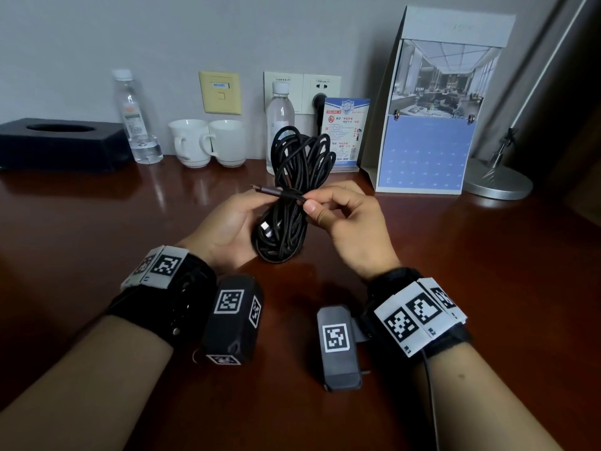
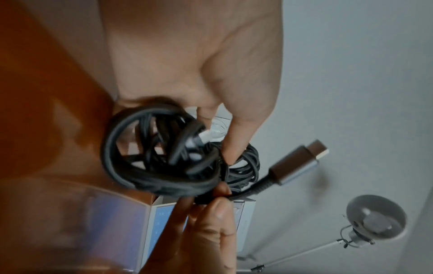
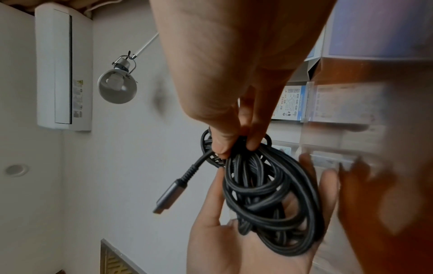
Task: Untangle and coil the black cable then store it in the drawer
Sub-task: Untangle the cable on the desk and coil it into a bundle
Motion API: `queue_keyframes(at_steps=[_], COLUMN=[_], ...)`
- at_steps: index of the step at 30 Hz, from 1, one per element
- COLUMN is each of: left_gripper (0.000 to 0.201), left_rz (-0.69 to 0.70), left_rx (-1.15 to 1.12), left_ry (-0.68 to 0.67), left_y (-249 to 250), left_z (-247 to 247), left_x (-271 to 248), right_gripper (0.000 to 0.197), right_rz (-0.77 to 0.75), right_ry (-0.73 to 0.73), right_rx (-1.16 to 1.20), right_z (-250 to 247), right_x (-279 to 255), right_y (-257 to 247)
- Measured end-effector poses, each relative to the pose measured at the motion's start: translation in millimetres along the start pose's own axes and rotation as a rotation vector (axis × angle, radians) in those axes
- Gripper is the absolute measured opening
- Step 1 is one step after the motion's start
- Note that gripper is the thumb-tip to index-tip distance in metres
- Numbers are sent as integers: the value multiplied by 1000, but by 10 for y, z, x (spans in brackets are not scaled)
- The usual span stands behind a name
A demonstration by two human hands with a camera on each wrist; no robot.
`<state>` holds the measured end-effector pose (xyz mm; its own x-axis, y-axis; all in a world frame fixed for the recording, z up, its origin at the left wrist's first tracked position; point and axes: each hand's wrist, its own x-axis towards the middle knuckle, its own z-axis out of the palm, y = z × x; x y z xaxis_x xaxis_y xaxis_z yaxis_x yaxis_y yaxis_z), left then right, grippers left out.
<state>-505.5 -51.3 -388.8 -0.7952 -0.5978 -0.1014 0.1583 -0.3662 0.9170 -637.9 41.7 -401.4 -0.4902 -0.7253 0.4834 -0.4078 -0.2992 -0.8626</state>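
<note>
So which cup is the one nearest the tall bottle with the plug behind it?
Look along the wall at the back of the brown desk. Two white cups stand side by side; the right cup sits beside the clear bottle. Unlike its twin, its handle overlaps the left cup.

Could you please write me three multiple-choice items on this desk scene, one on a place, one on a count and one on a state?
1. Where is the black cable?
A. In a drawer
B. Held above the desk in both hands
C. Lying behind the cups

2. How many white cups stand by the wall?
A. One
B. Two
C. Four

3. What is the right hand doing?
A. Pinching the cable end near its connector
B. Resting flat on the desk
C. Gripping a bottle

Answers:
1 B, the coil sits in the left hand palm.
2 B, two stand side by side.
3 A, thumb and finger close on the strand.
</note>
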Motion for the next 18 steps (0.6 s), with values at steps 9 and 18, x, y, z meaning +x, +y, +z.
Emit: queue_keyframes(at_steps=[9,18], left_gripper=[64,22], left_rz=[-19,-31], left_rx=[-160,-182], left_ry=[61,-7], left_y=[-63,-33], left_z=[-71,-42], left_x=[41,83], right_gripper=[18,12], right_rz=[66,114], right_ry=[-13,-47], right_rx=[88,228], right_z=[-22,12], right_x=[9,-11], right_y=[12,-41])
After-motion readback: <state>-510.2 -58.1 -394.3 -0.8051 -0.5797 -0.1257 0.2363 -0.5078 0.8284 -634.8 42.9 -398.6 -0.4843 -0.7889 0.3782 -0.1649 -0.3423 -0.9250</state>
